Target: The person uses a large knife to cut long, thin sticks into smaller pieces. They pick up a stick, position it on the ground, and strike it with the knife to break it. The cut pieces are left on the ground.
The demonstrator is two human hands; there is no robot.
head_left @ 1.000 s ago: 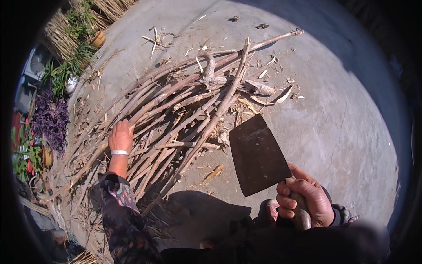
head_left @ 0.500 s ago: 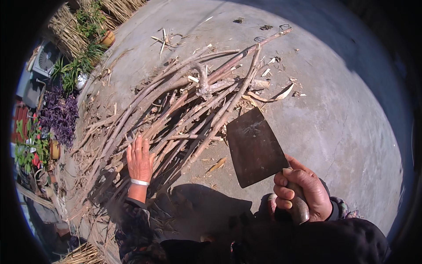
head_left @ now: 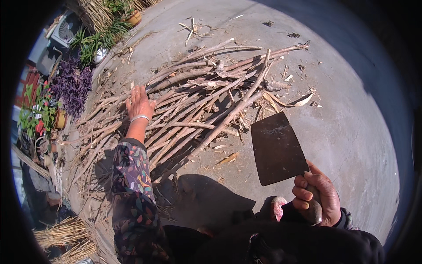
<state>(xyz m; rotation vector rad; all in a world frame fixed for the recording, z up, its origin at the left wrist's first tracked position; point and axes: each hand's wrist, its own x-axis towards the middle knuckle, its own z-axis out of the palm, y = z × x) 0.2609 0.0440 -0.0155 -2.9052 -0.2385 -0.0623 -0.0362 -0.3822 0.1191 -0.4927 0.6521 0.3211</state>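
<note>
My right hand (head_left: 322, 192) is wrapped round the handle (head_left: 315, 211) of a broad, dark cleaver (head_left: 279, 149), which I hold to the right of the heap. My left hand (head_left: 140, 105) rests palm down at the left side of the branches (head_left: 198, 104), fingers close together; I cannot tell whether it grasps any. The branches lie in a loose tangle on the concrete ground (head_left: 347, 127), ahead and to my left. From the pale splinters (head_left: 288, 78) about, I judge some wood is already cut, but plenty is left: many long lengths lie whole.
</note>
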